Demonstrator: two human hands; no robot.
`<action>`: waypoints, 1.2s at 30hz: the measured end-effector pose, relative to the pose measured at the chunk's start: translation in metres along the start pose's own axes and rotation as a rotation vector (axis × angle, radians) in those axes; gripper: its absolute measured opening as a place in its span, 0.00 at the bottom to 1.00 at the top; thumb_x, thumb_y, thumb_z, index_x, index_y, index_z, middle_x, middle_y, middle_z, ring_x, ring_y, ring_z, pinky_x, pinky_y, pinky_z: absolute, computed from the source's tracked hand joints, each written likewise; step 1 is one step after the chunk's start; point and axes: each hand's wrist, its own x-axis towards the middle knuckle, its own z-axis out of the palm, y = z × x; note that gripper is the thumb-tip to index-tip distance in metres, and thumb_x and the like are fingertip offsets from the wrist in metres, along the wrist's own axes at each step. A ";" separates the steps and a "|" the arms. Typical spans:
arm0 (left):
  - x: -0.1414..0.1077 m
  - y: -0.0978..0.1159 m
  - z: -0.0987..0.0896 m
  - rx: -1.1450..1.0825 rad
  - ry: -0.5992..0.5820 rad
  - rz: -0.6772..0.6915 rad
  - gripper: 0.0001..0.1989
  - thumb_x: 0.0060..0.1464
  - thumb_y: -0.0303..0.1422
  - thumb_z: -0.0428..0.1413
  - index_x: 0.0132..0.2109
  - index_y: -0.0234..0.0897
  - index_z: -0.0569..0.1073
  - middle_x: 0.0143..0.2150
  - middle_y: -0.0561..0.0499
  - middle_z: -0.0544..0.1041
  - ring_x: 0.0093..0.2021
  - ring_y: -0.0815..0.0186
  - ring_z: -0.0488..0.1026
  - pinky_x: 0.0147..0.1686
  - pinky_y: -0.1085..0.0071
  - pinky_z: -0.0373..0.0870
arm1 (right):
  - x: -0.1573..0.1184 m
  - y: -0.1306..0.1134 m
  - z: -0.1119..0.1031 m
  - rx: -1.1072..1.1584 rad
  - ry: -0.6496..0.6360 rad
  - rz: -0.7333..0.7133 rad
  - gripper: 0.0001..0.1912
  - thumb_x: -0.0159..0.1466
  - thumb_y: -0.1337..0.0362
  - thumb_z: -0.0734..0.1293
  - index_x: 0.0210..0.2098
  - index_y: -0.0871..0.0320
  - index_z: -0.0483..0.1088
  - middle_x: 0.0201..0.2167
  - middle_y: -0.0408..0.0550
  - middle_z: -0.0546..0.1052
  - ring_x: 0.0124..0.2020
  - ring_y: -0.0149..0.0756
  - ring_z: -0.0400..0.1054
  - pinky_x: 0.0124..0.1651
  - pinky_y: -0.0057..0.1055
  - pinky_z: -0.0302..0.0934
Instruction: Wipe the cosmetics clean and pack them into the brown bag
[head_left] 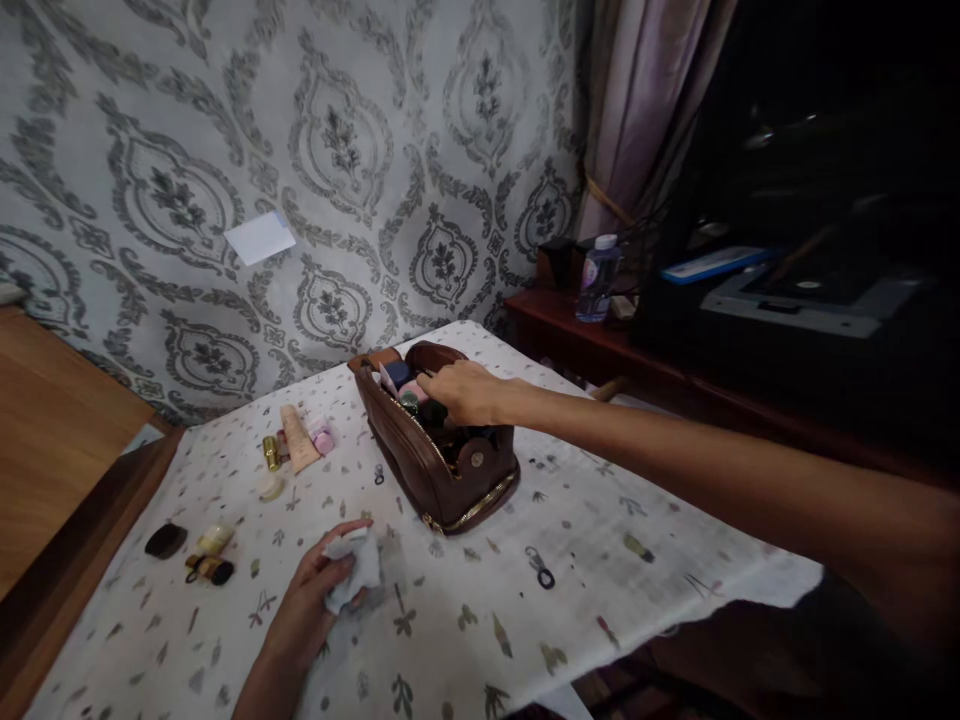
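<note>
A brown zippered bag [409, 455] lies open on the patterned white cloth, with several small items inside, among them a dark blue one [396, 374] and a pink one [412, 392]. My right hand [466, 392] reaches over the bag's opening with its fingers bent down into it; what the fingertips hold, if anything, is hidden. Nearer to me, left of the bag, my left hand [322, 580] grips a crumpled white tissue [357, 568] between thumb and fingers, low over the cloth.
Left of the bag lie a beige tube [298, 438], a gold bottle [271, 453], a pink item [322, 438] and a cream round item [271, 487]. Farther left are a dark round item [166, 540] and small bottles [210, 569]. A clear bottle [598, 280] stands on the red-brown shelf [547, 308].
</note>
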 end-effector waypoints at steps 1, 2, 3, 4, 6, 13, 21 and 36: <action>0.001 0.000 0.000 -0.001 0.000 -0.001 0.26 0.39 0.38 0.70 0.47 0.35 0.80 0.29 0.51 0.69 0.27 0.69 0.63 0.24 0.74 0.65 | 0.000 0.000 0.000 0.002 -0.007 -0.003 0.27 0.56 0.65 0.71 0.54 0.63 0.65 0.44 0.59 0.78 0.47 0.49 0.73 0.40 0.33 0.60; 0.001 0.000 0.000 -0.003 -0.002 0.000 0.26 0.39 0.38 0.71 0.47 0.35 0.80 0.28 0.51 0.69 0.27 0.70 0.63 0.24 0.74 0.65 | 0.000 0.000 0.000 0.005 -0.010 -0.009 0.27 0.56 0.65 0.71 0.54 0.63 0.65 0.45 0.58 0.78 0.47 0.48 0.73 0.41 0.33 0.60; 0.001 0.000 0.000 -0.007 -0.004 0.004 0.26 0.39 0.38 0.71 0.47 0.35 0.80 0.28 0.51 0.69 0.27 0.70 0.63 0.24 0.74 0.65 | 0.001 0.001 0.000 0.007 -0.012 -0.012 0.27 0.56 0.65 0.71 0.53 0.62 0.65 0.45 0.58 0.78 0.47 0.48 0.73 0.40 0.33 0.60; 0.001 0.000 0.000 -0.011 -0.007 0.008 0.26 0.39 0.38 0.71 0.47 0.34 0.80 0.28 0.51 0.69 0.27 0.70 0.63 0.24 0.74 0.65 | 0.001 0.002 0.001 0.009 -0.009 -0.015 0.26 0.56 0.64 0.71 0.53 0.62 0.65 0.44 0.58 0.78 0.47 0.48 0.73 0.40 0.32 0.60; 0.002 -0.001 0.000 -0.015 -0.014 0.014 0.25 0.39 0.38 0.71 0.47 0.34 0.80 0.28 0.51 0.69 0.27 0.70 0.64 0.23 0.74 0.64 | 0.002 0.003 0.003 0.017 0.004 -0.010 0.26 0.56 0.64 0.71 0.53 0.62 0.65 0.44 0.57 0.78 0.47 0.47 0.73 0.39 0.32 0.59; 0.002 -0.003 -0.004 -0.022 -0.058 0.038 0.23 0.42 0.36 0.69 0.47 0.34 0.80 0.29 0.51 0.70 0.27 0.70 0.65 0.24 0.75 0.64 | 0.002 0.003 0.009 0.041 0.061 -0.027 0.24 0.58 0.63 0.71 0.53 0.60 0.65 0.47 0.56 0.77 0.47 0.47 0.73 0.39 0.32 0.58; 0.000 -0.005 -0.004 -0.044 -0.034 0.040 0.24 0.39 0.37 0.70 0.45 0.34 0.80 0.30 0.52 0.69 0.27 0.70 0.64 0.23 0.75 0.63 | -0.001 0.004 0.000 0.073 0.005 -0.024 0.26 0.56 0.60 0.73 0.52 0.61 0.67 0.46 0.58 0.77 0.46 0.49 0.73 0.37 0.32 0.57; 0.000 -0.006 -0.004 -0.013 -0.019 0.009 0.25 0.38 0.38 0.71 0.46 0.36 0.80 0.28 0.53 0.69 0.27 0.71 0.63 0.24 0.75 0.63 | 0.020 -0.005 0.003 0.416 0.230 -0.046 0.18 0.62 0.62 0.67 0.52 0.55 0.71 0.39 0.47 0.78 0.42 0.39 0.72 0.37 0.27 0.55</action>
